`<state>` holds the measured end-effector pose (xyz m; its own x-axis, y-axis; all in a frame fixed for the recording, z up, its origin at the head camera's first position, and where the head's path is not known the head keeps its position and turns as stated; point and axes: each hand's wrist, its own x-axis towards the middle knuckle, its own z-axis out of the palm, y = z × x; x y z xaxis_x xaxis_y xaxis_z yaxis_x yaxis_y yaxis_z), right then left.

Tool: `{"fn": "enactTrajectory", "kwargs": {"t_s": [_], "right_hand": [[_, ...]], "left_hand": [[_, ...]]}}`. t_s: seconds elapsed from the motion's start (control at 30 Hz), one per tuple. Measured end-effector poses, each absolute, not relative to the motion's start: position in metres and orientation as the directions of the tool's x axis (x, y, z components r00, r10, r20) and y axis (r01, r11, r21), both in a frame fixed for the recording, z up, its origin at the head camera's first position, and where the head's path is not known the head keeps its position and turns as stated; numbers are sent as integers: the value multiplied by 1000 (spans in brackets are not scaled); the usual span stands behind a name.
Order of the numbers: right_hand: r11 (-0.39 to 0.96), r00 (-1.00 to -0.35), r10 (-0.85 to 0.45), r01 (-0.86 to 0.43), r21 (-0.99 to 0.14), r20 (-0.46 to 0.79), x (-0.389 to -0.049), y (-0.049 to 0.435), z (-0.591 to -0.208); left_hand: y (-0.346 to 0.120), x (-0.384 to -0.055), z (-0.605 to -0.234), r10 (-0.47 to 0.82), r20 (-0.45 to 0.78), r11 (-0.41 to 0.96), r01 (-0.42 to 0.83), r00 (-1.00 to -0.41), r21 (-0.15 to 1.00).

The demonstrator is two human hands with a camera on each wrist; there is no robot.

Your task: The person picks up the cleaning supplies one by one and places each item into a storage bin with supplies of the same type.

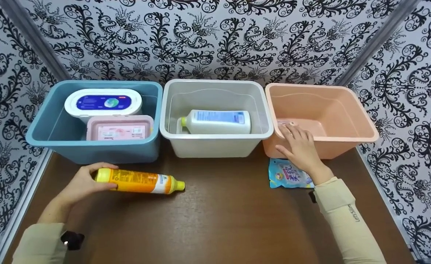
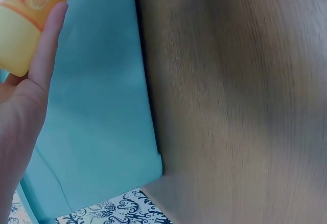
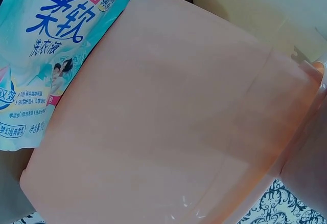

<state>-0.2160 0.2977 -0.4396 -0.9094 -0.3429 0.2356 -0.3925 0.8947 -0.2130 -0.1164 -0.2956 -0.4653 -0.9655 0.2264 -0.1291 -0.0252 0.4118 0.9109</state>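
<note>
My left hand point(image 1: 87, 185) grips a yellow-and-orange bottle point(image 1: 138, 180) round its base, the cap pointing right. In the left wrist view the bottle point(image 2: 30, 19) shows a citrus picture, with the thumb along its side. My right hand point(image 1: 303, 148) reaches over the front rim of the peach bin point(image 1: 347, 146), fingers inside and thumb spread out in front. By those fingertips, partly hidden, is a small pinkish, clear-looking thing point(image 1: 283, 122). A blue pouch of laundry liquid point(image 1: 287, 174) lies below the right hand, in front of the bin; the right wrist view shows the pouch's point(image 3: 56, 50) printed face.
A blue bin point(image 1: 102, 150) at left holds a white oval tub point(image 1: 103, 101) and a pink box point(image 1: 122, 130). In the middle, a grey-white bin point(image 1: 215, 146) has a white bottle point(image 1: 221, 122) lying in it. Patterned walls point(image 1: 201, 36) enclose the brown table point(image 1: 208, 220).
</note>
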Motion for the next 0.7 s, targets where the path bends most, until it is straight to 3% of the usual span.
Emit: {"fn": "enactTrajectory", "kwargs": {"t_s": [0.5,0.7], "right_hand": [[893,-907,-352,-399,-209,231,-215,298,-439],[890,-904,-354,-404,-211,239,-216,298,-439]], "left_hand": [[-276,-108,-441,221,77,158,113,-972,981],[-259,-106,-424,163,142,30,149,-976,988]]}}
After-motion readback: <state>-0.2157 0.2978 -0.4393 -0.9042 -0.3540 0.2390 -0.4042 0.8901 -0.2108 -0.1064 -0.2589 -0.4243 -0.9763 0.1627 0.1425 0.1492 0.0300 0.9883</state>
